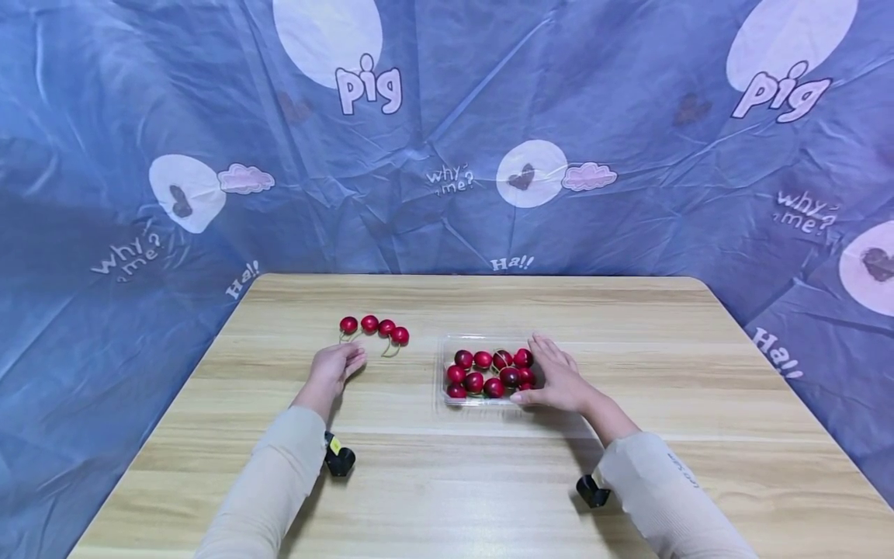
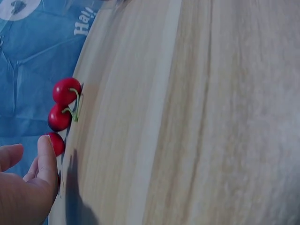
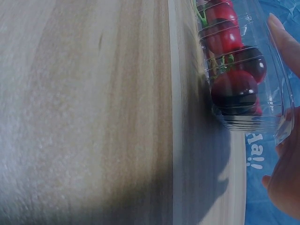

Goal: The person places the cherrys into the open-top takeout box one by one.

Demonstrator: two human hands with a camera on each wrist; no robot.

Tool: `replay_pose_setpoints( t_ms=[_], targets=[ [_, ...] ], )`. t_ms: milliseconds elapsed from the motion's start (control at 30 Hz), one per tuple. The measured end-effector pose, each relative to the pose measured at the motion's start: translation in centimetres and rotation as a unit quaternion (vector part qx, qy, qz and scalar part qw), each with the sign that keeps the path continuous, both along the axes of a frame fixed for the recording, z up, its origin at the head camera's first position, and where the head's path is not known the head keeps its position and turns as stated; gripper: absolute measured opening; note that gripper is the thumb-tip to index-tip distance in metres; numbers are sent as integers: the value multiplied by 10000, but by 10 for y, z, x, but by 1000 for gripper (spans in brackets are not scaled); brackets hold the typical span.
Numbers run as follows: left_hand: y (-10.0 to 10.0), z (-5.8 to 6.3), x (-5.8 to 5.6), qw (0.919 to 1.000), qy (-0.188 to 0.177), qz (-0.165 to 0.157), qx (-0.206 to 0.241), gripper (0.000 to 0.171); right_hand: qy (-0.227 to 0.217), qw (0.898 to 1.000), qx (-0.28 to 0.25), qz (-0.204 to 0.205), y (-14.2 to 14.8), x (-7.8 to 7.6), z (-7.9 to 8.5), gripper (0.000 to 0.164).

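Observation:
Several red cherries [image 1: 386,328] with green stems lie in a loose row on the left of the table. My left hand [image 1: 338,365] is just in front of the row's left end. Its thumb and fingers are apart in the left wrist view, and a finger partly hides one cherry [image 2: 57,144]; whether they touch I cannot tell. A clear plastic box [image 1: 447,400] holds more cherries [image 1: 493,387], some dark red. My right hand [image 1: 559,382] grips the box's right end, thumb at the near side and fingers at the far side.
Both stand on a light wood-grain table [image 1: 447,481]. Behind it hangs a blue printed cloth [image 1: 433,225]. Small black devices sit at the wrists, one at the left sleeve [image 1: 279,466], one at the right sleeve [image 1: 656,489].

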State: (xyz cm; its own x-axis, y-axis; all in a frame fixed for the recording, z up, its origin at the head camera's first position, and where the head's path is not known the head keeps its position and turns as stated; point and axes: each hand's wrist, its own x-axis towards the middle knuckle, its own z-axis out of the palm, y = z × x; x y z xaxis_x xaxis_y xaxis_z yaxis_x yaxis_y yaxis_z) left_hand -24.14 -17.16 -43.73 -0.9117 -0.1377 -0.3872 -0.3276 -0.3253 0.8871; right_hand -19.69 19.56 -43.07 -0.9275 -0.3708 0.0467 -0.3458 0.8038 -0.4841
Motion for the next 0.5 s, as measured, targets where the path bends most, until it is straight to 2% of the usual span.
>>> replay_pose_setpoints(
  t_ms=[500],
  targets=[
    [-9,-8,-14,9991,-137,403,-24,37,52,10000,25,-5,1,-1,-1,109]
  ],
)
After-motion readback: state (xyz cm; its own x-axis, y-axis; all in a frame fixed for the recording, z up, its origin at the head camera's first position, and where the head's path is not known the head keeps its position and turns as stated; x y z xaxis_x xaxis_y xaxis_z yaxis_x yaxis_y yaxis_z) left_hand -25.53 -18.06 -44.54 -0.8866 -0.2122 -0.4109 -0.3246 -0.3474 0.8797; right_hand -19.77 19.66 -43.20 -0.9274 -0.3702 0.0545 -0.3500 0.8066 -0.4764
